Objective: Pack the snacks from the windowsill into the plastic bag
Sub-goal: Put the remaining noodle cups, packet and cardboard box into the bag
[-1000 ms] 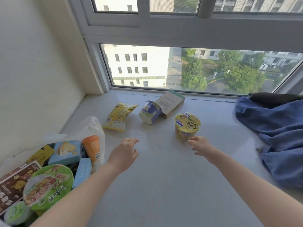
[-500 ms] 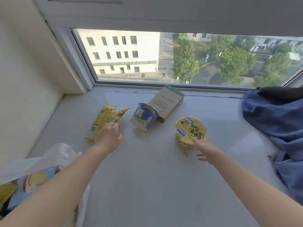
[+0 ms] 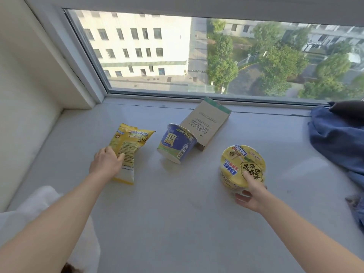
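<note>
Bright window (image 3: 197, 56) daylight; soft shadows; edges warped

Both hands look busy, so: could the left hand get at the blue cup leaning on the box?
Probably yes, once it lets go: the left hand grips the yellow snack bag, but the blue cup lies just beside it, bare windowsill between, nothing on top; the box sits behind it.
</note>
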